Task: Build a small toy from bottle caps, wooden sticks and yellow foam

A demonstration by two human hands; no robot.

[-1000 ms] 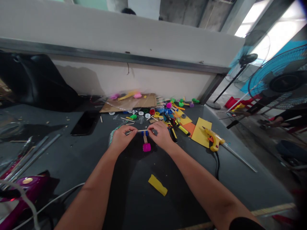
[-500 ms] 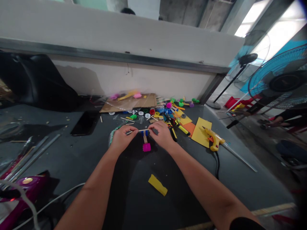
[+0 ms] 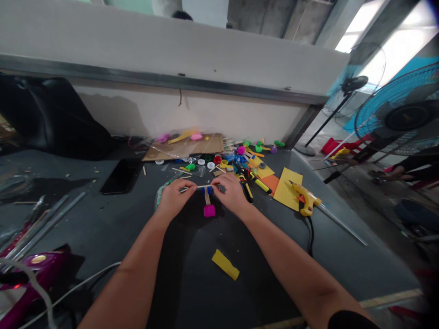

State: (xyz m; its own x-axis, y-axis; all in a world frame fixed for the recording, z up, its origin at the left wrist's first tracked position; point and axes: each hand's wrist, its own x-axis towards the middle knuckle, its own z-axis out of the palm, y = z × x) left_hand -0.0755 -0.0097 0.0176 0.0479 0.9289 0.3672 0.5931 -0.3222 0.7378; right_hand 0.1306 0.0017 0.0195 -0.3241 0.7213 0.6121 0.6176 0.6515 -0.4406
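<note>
Left hand point(image 3: 176, 196) and right hand point(image 3: 229, 192) pinch a thin stick point(image 3: 200, 187) toward opposite ends, long axis crosswise. From the magenta piece point(image 3: 209, 210): a yellow strip point(image 3: 225, 264) lies on the near side; blue piece point(image 3: 206, 190) and stick sit just beyond, right hand closer than left; black-and-yellow tool handles point(image 3: 247, 189) lie beyond, rightward.

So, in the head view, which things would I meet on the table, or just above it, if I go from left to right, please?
Purple device → dark phone → left hand → bright pink block → right hand → yellow glue gun.
</note>
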